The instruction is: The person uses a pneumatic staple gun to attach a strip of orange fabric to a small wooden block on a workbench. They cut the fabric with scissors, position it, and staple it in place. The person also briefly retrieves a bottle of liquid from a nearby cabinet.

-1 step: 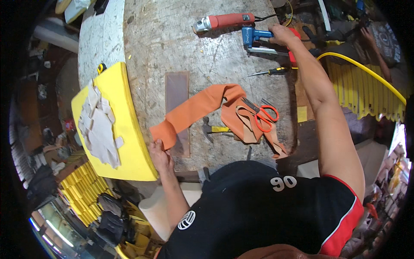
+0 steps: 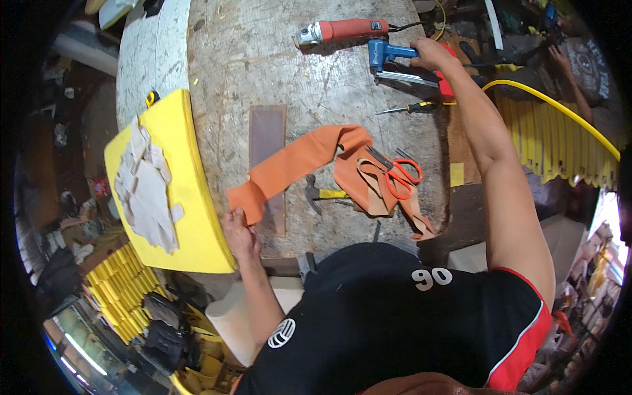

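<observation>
I see the left hand with its fingers closed on the lower left end of a long orange strip of leather-like material. The right hand, arm stretched out, is wrapped around the handle of a blue nail or staple gun with a silver rail; I can't tell whether a finger sits on its trigger.

From the left hand, the strip runs across a flat brown translucent sheet and ends in a folded heap, with orange-handled scissors on top. Beside it lies a yellow-handled claw hammer. Near the gun I have a black-and-yellow screwdriver and a red angle grinder, all on the worn grey workbench. At the left, crumpled pale-grey fabric rests on a thick yellow foam slab.
</observation>
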